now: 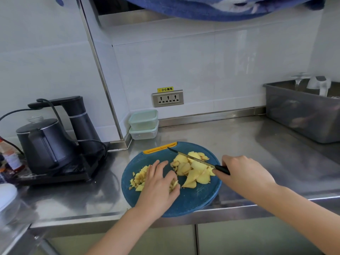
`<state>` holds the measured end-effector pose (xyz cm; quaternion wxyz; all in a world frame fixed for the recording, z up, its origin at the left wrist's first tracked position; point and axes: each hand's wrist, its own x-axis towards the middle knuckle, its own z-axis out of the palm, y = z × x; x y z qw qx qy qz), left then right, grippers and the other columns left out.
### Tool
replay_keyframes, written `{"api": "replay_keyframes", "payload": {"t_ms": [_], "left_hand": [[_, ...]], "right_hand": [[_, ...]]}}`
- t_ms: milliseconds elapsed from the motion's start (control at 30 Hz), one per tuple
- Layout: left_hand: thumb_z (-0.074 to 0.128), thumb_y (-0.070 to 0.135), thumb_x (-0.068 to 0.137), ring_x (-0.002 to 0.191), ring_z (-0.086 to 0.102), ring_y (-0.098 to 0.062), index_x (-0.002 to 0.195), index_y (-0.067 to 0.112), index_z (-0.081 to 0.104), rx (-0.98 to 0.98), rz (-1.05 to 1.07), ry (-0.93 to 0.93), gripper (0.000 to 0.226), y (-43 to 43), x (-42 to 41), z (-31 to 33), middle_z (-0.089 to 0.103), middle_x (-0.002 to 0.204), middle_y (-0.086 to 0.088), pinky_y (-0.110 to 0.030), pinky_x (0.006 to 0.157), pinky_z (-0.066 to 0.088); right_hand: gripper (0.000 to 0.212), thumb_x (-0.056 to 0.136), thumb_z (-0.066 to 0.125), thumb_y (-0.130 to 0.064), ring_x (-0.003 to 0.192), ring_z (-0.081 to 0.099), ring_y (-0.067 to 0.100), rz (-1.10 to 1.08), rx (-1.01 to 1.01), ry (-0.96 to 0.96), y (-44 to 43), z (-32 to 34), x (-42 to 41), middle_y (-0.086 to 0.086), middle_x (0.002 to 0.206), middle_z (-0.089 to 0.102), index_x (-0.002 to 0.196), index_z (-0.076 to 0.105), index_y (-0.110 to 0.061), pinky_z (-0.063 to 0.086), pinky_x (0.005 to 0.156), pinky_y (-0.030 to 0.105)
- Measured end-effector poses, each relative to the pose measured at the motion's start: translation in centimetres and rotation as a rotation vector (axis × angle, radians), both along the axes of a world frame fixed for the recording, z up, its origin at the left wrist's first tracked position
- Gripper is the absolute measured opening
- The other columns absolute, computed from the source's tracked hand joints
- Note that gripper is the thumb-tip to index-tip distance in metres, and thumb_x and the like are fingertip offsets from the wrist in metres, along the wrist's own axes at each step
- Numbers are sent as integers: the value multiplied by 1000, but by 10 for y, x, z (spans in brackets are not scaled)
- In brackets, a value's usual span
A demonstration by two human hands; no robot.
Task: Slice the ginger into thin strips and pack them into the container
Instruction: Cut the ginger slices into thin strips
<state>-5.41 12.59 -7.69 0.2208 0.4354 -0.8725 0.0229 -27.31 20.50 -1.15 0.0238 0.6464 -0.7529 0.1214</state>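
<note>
A round blue cutting board [191, 201] with a yellow handle slot lies at the counter's front edge. On its right half sits a heap of flat ginger slices [193, 173]. Cut ginger strips [138, 178] are piled on its left half. My left hand [160, 183] lies over the strips with fingers spread, touching them. My right hand [242, 173] grips the black handle of a small knife [195, 159], whose blade reaches up-left across the slices. Two stacked clear containers [144, 124] with pale green lids stand in the corner behind the board.
A black kettle [44, 142] on a black base with cables stands at the left. A grey metal tub [303, 111] sits at the back right. A wall socket strip [167, 98] is above the containers. Bottles crowd the far left edge.
</note>
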Motion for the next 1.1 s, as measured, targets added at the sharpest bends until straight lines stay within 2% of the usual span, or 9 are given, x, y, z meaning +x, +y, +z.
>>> {"api": "replay_keyframes", "payload": {"t_ms": [167,267,400,600,700,767,867,967,1100], "left_hand": [[62,35,85,139,28,-35,85,20,57,-124,40,-12,16,-13,11,-6,44,141,-13,-42,113,6],[61,35,87,139,26,-33,85,21,55,-71,104,14,16,-15,18,-7,42,141,-11,-44,115,9],[78,32,73,124,46,-39,74,21,56,-125,173,-80,24,-24,26,-4,57,124,-16,-56,105,32],[85,28,64,114,52,-44,90,9,65,-174,309,-153,38,-39,39,10,57,119,-22,-61,99,37],[80,26,73,111,52,-43,98,6,69,-160,347,-118,34,-40,41,10,59,117,-23,-65,97,39],[57,30,89,115,47,-37,104,8,70,-169,326,-75,29,-35,39,5,60,120,-20,-62,97,38],[26,34,96,121,51,-36,110,13,71,-142,275,-41,52,-25,32,4,60,126,-18,-55,103,34],[28,37,94,124,52,-35,103,13,75,-84,207,35,53,-23,24,6,60,128,-16,-47,107,31],[54,35,94,125,48,-11,125,22,62,82,108,266,34,-10,2,14,54,133,9,-20,106,29]], "right_hand": [[38,96,40,-55,69,53,20,4,19,9,0,-2,1,-5,69,46,84,42,-19,36,51,27],[38,96,39,-55,70,55,20,4,6,11,0,-4,1,-3,73,52,86,44,-19,35,50,26],[37,95,40,-55,76,60,20,1,0,3,-1,-7,2,-1,80,59,90,48,-19,39,55,27],[41,95,40,-57,68,54,22,-37,2,-3,4,-7,-7,-4,67,47,81,44,-19,39,54,30],[41,94,42,-56,60,49,19,-68,-10,-28,4,-7,-11,-4,65,48,74,41,-20,35,48,27],[42,94,44,-55,58,48,19,-82,-18,-60,2,-7,-13,-2,65,49,72,41,-19,33,46,27],[40,94,46,-52,58,48,19,-98,-41,-91,-5,-5,-18,-1,65,51,72,43,-18,31,44,26],[37,96,44,-49,61,49,21,-86,-77,-43,-18,-5,-21,-3,65,48,77,45,-16,30,45,27],[36,99,39,-47,65,49,23,-72,-91,62,-42,-17,-24,-3,65,43,83,43,-15,36,55,30]]}}
